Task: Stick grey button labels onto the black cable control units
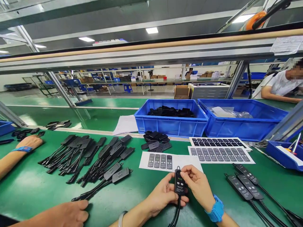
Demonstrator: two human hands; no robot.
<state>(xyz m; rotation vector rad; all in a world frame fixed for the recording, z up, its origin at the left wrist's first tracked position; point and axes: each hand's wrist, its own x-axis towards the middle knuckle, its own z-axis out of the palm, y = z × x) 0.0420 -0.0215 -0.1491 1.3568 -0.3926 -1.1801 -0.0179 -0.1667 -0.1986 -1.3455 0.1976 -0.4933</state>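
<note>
My left hand [163, 194] grips a small black inline controller [180, 186] from below, its hook loop up and its cables hanging toward me. A printed label with two light buttons covers its front. My right hand [197, 186] is closed at the controller's upper right edge, thumb and forefinger pressed against the label there. Just behind lies a white label sheet [144, 160] bearing several dark labels, partly hidden by my right hand. To the right rest three labelled controllers [239, 186] with cables. Left of me lie several unlabelled controllers [120, 175] with cables in rows.
Another person's hands [29, 143] are on the bench at left. More label sheets [220, 155] lie behind my right hand. A pile of black casings [155, 142] sits before a blue bin [170, 126] of black parts. Another blue bin [243, 126] holds plastic bags.
</note>
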